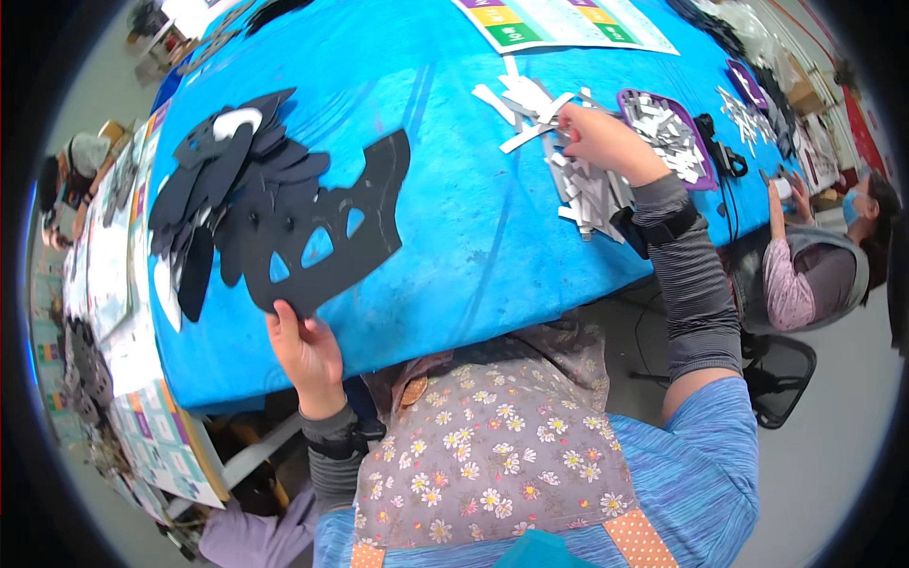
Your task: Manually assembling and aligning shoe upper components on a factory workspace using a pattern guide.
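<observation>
My left hand (311,355) pinches the lower left edge of a flat black curved piece (336,267) with several cut-out openings, holding it tilted above the blue table cover (445,293). Thin pale lines show on its right part. Out to the right, my right hand (614,147) is over a loose heap of white and grey strips (589,194). Its thumb and fingers close on a white strip (532,131) at the far side of that heap; the fingertips are partly hidden.
A pile of black cut pieces (275,175) lies left, partly behind the held piece. Right of the strips stands a purple tray (708,170) full of more strips, with black clips (727,151) beside it. A printed sheet (559,28) lies at the back. Another person (814,275) sits far right.
</observation>
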A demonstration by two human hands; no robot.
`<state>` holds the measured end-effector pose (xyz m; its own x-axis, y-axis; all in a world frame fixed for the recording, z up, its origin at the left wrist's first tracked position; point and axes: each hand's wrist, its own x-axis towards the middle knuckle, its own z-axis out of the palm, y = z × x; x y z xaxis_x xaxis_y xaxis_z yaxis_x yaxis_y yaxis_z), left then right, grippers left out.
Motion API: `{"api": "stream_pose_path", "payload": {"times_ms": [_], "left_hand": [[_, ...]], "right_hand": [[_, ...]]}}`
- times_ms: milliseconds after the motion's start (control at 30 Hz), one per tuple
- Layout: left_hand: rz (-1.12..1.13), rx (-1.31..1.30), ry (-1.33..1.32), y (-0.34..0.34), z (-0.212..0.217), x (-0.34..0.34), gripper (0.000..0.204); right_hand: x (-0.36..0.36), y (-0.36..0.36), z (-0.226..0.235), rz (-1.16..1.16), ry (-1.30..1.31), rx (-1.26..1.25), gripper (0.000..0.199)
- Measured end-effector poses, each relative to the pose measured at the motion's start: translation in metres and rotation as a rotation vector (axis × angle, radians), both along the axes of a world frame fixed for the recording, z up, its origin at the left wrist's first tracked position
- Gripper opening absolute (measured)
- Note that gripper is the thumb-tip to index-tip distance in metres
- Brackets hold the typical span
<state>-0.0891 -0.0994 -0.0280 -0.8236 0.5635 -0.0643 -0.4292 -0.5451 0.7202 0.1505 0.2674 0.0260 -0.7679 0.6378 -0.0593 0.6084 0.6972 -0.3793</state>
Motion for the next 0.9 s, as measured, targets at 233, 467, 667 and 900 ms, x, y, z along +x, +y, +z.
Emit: {"api": "stream_pose_path", "payload": {"times_ms": [233,467,667,900], "left_hand": [[0.014,-0.02,-0.058,0.01,0.01,0.0,0.009],[-0.001,-0.003,-0.059,0.007,0.008,0.001,0.012],[-0.025,-0.006,-0.035,0.004,0.005,-0.001,0.014],[-0.03,0.083,0.028,0.012,0.007,-0.001,0.027]], "right_hand": [[-0.008,-0.039,0.071,-0.26,0.176,0.092,0.02],[-0.036,-0.124,0.04,-0.199,0.823,-0.781,0.015],[-0.043,-0.18,-0.022,0.073,0.35,0.191,0.019],[-0.032,-0.209,-0.024,0.414,0.174,0.113,0.05]]}}
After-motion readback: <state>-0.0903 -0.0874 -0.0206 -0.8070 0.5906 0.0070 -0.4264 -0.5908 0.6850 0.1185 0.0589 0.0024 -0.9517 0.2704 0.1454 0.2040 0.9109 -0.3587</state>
